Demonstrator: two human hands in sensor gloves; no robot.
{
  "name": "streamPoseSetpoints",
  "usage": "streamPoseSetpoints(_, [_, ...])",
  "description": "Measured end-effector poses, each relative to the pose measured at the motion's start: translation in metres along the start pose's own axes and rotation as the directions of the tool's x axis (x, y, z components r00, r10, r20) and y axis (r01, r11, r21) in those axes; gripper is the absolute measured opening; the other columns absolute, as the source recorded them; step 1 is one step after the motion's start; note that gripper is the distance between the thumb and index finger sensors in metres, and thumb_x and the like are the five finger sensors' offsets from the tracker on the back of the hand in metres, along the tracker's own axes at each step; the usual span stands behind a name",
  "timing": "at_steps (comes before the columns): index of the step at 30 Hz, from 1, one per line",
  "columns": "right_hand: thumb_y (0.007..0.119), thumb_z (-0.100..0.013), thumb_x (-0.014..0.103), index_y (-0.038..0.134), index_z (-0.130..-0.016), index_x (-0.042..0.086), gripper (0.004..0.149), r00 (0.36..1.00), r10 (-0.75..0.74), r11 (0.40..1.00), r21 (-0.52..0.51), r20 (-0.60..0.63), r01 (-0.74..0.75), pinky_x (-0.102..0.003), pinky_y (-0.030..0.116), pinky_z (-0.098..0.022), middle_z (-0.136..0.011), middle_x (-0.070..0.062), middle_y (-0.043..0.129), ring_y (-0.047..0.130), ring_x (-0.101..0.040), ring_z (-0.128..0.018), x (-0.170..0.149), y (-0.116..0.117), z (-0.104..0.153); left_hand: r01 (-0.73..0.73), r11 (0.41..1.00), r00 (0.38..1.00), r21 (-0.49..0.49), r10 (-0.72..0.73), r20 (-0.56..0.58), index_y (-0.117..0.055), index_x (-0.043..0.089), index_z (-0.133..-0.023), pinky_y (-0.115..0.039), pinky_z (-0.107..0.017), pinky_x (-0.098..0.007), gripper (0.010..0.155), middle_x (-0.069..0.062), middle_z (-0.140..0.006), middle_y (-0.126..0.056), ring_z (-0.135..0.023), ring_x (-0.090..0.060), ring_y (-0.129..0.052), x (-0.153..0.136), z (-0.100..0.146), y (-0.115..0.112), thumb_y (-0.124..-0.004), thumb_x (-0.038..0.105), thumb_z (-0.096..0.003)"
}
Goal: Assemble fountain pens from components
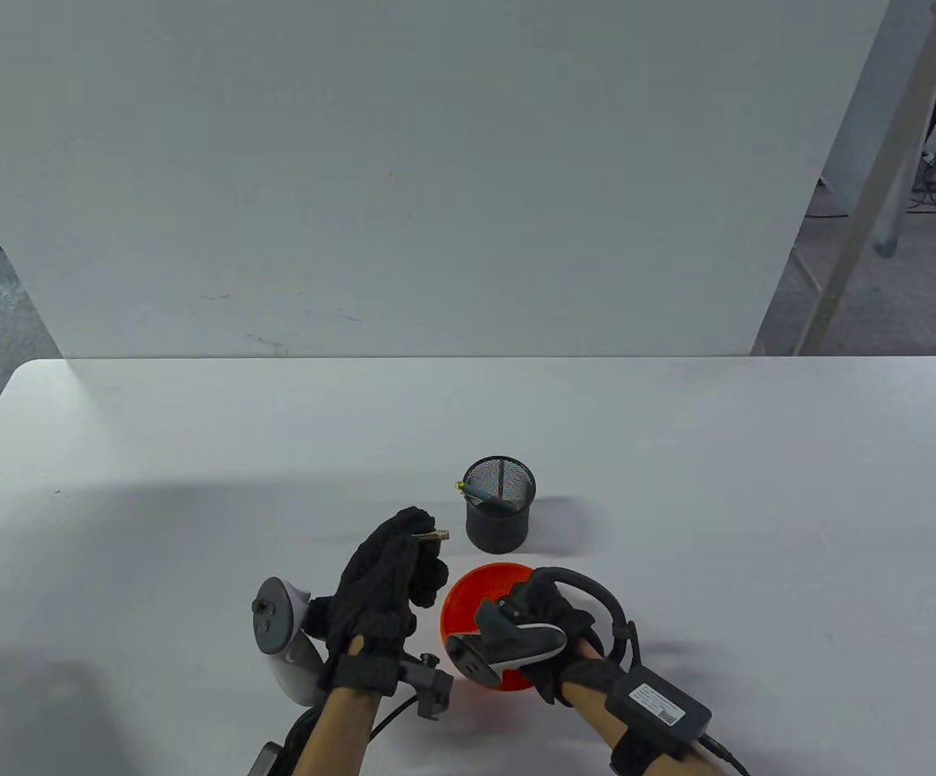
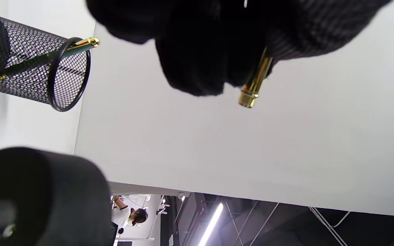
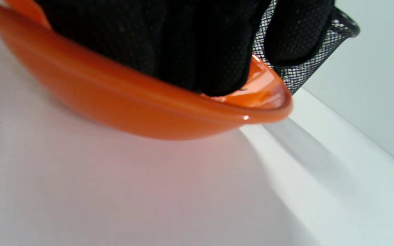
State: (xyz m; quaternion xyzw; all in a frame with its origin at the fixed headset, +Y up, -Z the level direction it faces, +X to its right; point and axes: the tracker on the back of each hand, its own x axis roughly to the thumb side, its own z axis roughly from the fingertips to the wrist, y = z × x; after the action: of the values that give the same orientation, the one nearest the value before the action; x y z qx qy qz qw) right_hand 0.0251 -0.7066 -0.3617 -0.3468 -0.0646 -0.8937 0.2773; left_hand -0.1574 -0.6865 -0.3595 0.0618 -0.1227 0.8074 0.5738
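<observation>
White table (image 1: 678, 485): left hand (image 1: 383, 582) pinches gold pen part (image 2: 253, 85) (tip protruding).

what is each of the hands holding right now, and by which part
The left hand grips a gold pen part by its upper end; the threaded tip sticks out. The right hand reaches into the orange bowl; any hold there is hidden.

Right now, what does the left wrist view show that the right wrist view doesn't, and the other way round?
Only the left wrist view shows the gold pen part the left hand grips, the gold-tipped pen leaning out of the mesh cup, and a person in the room behind. Only the right wrist view shows the orange bowl with the right hand reaching into it; what it holds, if anything, is hidden. Both show the mesh cup and the white table.
</observation>
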Motion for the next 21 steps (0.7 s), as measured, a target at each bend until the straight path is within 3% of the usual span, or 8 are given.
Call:
streamPoseSetpoints(6, [0.089,-0.048,0.036,0.093,-0.079,0.011,0.04,0.999,0.035,0.999,0.022,0.016,-0.035,-0.061,0.067,-0.068,-0.077,-0.01,0.086,0.085,-0.029,-0.068,0.005,0.0,-0.003,-0.005,1.0,1.0,0.004,0.005,-0.004,-0.082,0.037,-0.096,-0.085,-0.034,-0.033,0.043,0.0,-0.087,-0.09,-0.053,-0.016,-0.101,0.0,0.0,0.0,-0.074,0.049,-0.0561])
streamPoseSetpoints(21, [0.081,-0.051,0.039,0.085,-0.089,0.013,0.046,0.998,-0.066,0.985,0.161,-0.017,0.068,-0.063,0.059,-0.073,-0.086,-0.008,0.078,0.078,-0.028,-0.078,-0.011,-0.007,-0.003,-0.019,1.0,1.0,0.0,0.019,-0.007,-0.081,0.037,-0.097,-0.085,-0.035,-0.032,0.043,0.0,-0.088,-0.089,-0.054,-0.016,-0.101,0.0,-0.002,0.002,-0.073,0.049,-0.0569])
